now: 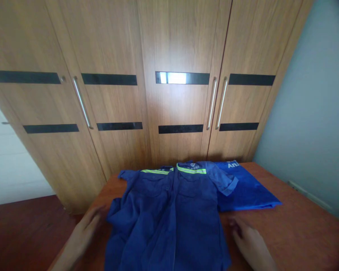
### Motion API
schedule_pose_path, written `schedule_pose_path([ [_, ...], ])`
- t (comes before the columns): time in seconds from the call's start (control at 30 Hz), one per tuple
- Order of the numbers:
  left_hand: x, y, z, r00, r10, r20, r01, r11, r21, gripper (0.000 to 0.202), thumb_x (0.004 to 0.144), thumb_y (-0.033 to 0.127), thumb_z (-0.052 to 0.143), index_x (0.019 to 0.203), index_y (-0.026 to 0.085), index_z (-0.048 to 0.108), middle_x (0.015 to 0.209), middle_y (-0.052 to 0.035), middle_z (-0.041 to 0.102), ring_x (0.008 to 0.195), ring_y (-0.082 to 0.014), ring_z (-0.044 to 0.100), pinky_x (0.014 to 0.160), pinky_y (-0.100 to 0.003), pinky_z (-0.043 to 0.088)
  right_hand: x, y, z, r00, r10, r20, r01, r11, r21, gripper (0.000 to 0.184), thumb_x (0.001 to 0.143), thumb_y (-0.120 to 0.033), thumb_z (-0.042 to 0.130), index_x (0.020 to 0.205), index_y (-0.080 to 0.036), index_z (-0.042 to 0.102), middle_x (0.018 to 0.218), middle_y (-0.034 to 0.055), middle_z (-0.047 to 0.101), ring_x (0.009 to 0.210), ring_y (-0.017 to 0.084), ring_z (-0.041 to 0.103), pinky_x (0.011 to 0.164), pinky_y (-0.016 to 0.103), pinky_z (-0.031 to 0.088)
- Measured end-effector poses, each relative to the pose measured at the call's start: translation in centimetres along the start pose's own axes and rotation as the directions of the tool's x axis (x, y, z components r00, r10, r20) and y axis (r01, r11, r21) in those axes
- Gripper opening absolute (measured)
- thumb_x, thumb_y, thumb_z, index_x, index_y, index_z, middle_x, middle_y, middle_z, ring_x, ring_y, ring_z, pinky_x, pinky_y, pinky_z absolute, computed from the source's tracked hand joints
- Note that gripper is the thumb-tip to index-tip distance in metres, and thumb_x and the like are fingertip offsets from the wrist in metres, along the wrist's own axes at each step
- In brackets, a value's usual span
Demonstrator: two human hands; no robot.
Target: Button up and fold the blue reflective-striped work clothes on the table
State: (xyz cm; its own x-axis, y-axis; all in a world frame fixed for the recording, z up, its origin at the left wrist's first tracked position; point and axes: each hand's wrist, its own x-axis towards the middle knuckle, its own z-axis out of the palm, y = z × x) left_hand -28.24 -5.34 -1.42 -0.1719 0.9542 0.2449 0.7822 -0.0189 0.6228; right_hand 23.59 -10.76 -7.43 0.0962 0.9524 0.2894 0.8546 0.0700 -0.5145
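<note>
A navy work jacket (197,218) with short sleeves and yellow-green reflective strips lies front side up on the reddish-brown table, its collar toward the wardrobe. The right half is fairly flat, while the left half is rumpled in folds. My left hand (86,229) hovers just left of the jacket, a little blurred, fingers apart and holding nothing. On the other side, my right hand (250,241) is just right of the jacket's lower edge, loosely bent with the thumb apart and nothing visible in it. Both hands appear apart from the cloth.
A folded bright blue cloth or bag (245,188) with white lettering lies at the table's far right, partly under the jacket's sleeve. Behind the table (293,222) stands a wooden wardrobe (180,101) with metal handles. A pale wall (313,113) rises on the right.
</note>
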Motion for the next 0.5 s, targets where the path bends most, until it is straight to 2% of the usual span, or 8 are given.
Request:
schedule_pose_path([
  [0.1, -1.0, -0.6, 0.8, 0.971, -0.025, 0.240, 0.060, 0.988, -0.141, 0.036, 0.072, 0.033, 0.051, 0.101, 0.018, 0.067, 0.108, -0.0096, 0.071, 0.104, -0.0297, 0.064, 0.099, -0.041, 0.046, -1.7, -1.1, 0.1, 0.993, -0.052, 0.105, 0.053, 0.999, -0.009, 0.040, 0.075, -0.015, 0.047, 0.110, -0.020, 0.067, 0.117, 0.0105, 0.065, 0.110, 0.028, 0.059, 0.099, 0.041, 0.045],
  [0.17, -1.5, 0.7, 1.6, 0.951, 0.018, 0.309, 0.036, 0.985, -0.168, 0.039, 0.071, 0.031, 0.056, 0.107, 0.018, 0.066, 0.112, -0.0090, 0.070, 0.107, -0.0299, 0.063, 0.101, -0.041, 0.044, -1.7, -2.9, 0.4, 0.986, -0.088, 0.140, 0.080, 0.995, 0.061, 0.047, 0.076, -0.020, 0.052, 0.122, -0.021, 0.061, 0.128, 0.0102, 0.058, 0.119, 0.029, 0.053, 0.103, 0.043, 0.041],
  [0.27, -2.0, 3.6, 2.9, 0.954, 0.106, 0.281, -0.045, 0.976, -0.214, 0.045, 0.074, 0.036, 0.060, 0.117, 0.021, 0.062, 0.125, -0.0075, 0.063, 0.122, -0.0293, 0.052, 0.110, -0.043, 0.031, -0.9, -5.7, 1.0, 0.972, -0.172, 0.157, 0.132, 0.963, 0.236, 0.057, 0.078, -0.026, 0.057, 0.134, -0.026, 0.050, 0.139, 0.0086, 0.049, 0.127, 0.029, 0.045, 0.107, 0.046, 0.035],
  [0.33, -2.1, 5.3, 3.7, 0.949, 0.165, 0.270, -0.094, 0.962, -0.256, 0.047, 0.075, 0.038, 0.061, 0.119, 0.022, 0.061, 0.130, -0.0066, 0.059, 0.127, -0.0289, 0.046, 0.113, -0.042, 0.026, -0.3, -7.1, 1.5, 0.962, -0.235, 0.141, 0.176, 0.924, 0.341, 0.058, 0.078, -0.029, 0.060, 0.135, -0.027, 0.049, 0.141, 0.0096, 0.048, 0.129, 0.030, 0.043, 0.107, 0.049, 0.033],
  [0.4, -2.1, 6.1, 4.5, 0.938, 0.212, 0.273, -0.130, 0.949, -0.289, 0.048, 0.076, 0.038, 0.061, 0.121, 0.023, 0.060, 0.134, -0.0065, 0.055, 0.131, -0.0283, 0.043, 0.114, -0.040, 0.025, -0.1, -8.1, 1.7, 0.956, -0.272, 0.109, 0.204, 0.885, 0.418, 0.056, 0.079, -0.029, 0.061, 0.134, -0.026, 0.050, 0.140, 0.0113, 0.048, 0.128, 0.031, 0.043, 0.106, 0.051, 0.033],
  [0.5, -1.7, 6.0, 5.2, 0.971, 0.161, 0.176, -0.104, 0.951, -0.292, 0.059, 0.069, 0.036, 0.067, 0.125, 0.020, 0.057, 0.140, -0.0093, 0.049, 0.135, -0.0294, 0.035, 0.116, -0.041, 0.021, -0.3, -9.0, 1.8, 0.960, -0.266, 0.093, 0.181, 0.835, 0.519, 0.052, 0.082, -0.027, 0.059, 0.133, -0.025, 0.051, 0.140, 0.0116, 0.048, 0.127, 0.029, 0.046, 0.106, 0.048, 0.034],
])
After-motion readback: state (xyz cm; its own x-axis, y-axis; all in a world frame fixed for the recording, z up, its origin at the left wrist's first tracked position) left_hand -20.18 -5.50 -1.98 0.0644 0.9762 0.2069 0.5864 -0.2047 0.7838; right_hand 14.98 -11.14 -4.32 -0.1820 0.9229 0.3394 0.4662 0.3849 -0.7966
